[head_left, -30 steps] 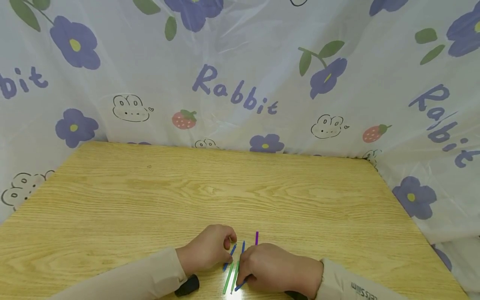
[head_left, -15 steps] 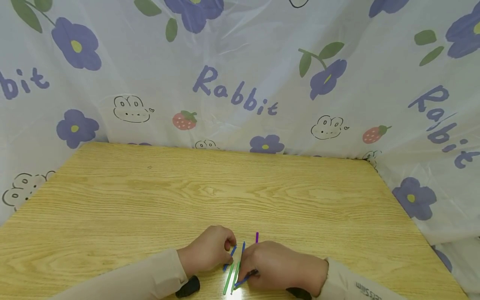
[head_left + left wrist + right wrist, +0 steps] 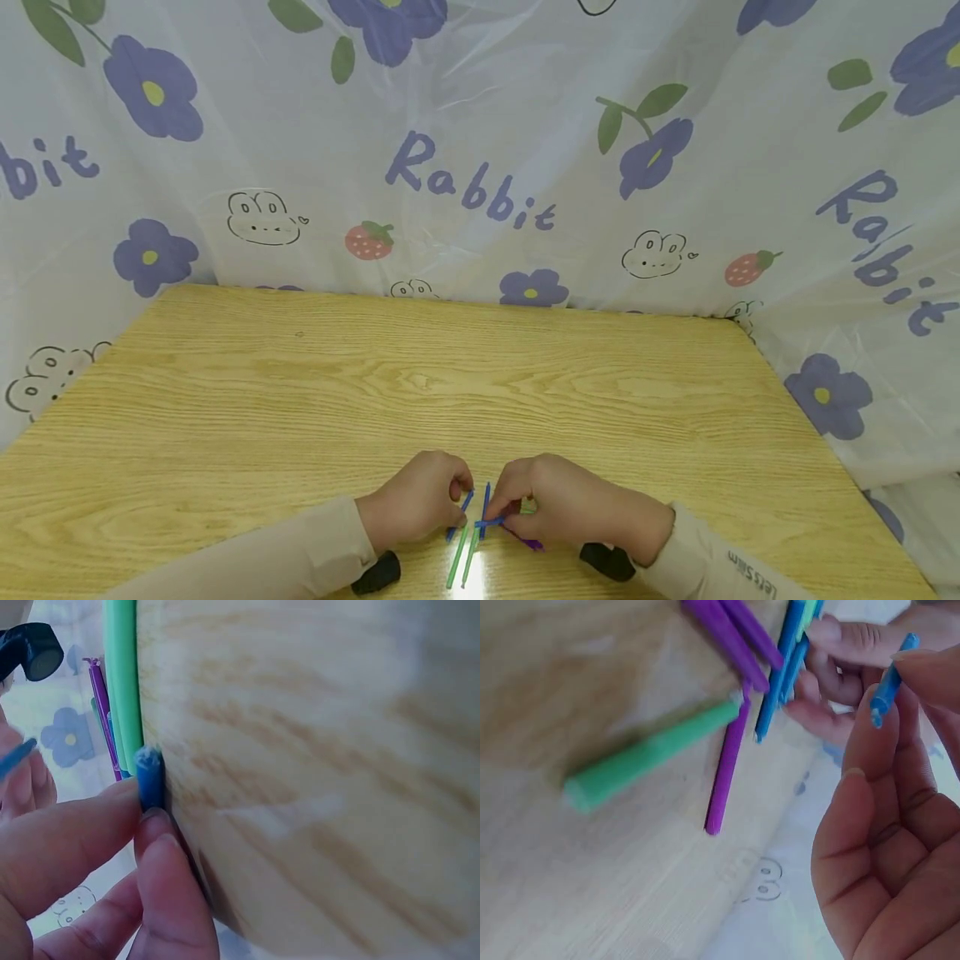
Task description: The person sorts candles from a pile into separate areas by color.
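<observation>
On the table [image 3: 420, 383], the left hand [image 3: 416, 500] pinches a blue stick [image 3: 151, 786] beside the green sticks' [image 3: 457, 558] far ends, while the right hand [image 3: 577, 512] pinches a second blue stick [image 3: 889, 686] right of those ends, where lowering it gently should avoid nudging them.

Wood-grain table [image 3: 450, 392], white cloth [image 3: 502, 92] beyond, purple flowers [image 3: 155, 257], "Rabbit" lettering [image 3: 474, 192]

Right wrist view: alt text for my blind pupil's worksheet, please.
The right hand pinches a blue stick. Purple sticks and a green stick lie on the wooden table; the left hand is beyond, by more blue sticks.
</observation>
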The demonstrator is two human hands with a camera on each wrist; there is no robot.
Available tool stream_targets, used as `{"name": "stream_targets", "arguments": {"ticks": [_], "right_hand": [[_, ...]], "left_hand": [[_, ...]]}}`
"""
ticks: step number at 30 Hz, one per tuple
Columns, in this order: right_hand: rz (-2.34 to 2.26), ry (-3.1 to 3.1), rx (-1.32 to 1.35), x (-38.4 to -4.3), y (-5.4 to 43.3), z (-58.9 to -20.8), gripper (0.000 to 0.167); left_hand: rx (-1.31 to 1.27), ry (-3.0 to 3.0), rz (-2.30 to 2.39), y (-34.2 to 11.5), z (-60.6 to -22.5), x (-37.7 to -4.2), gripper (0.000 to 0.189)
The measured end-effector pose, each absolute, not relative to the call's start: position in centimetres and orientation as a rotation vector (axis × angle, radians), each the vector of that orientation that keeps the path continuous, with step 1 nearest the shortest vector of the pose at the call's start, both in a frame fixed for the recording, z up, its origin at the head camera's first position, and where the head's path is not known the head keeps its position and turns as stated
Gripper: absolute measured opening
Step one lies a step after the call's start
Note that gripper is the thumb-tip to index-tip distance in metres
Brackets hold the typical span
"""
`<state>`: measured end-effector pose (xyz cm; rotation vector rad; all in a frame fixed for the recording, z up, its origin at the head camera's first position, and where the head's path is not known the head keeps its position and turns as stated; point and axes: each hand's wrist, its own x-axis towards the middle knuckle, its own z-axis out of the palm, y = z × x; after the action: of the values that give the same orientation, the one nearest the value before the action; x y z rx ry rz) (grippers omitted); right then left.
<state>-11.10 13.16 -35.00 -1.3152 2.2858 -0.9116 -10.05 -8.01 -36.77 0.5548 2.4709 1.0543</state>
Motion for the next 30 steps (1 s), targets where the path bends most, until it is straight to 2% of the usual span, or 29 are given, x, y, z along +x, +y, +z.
{"name": "stream_targets", "arguments": {"ticks": [9,30], "right_hand": [[-1.092,2.301,-1.107,-12.5,13.7,-34.7,0.020],[-1.223,2.415,-0.842,-16.8,13.7,-35.1,0.019]], "left_hand": [[0.558,2.474,1.062,-8.0,-36.9,-10.1,0.024],[0.539,2.493,1.025,-7.9,-37.0,-10.2,0.023]]}}
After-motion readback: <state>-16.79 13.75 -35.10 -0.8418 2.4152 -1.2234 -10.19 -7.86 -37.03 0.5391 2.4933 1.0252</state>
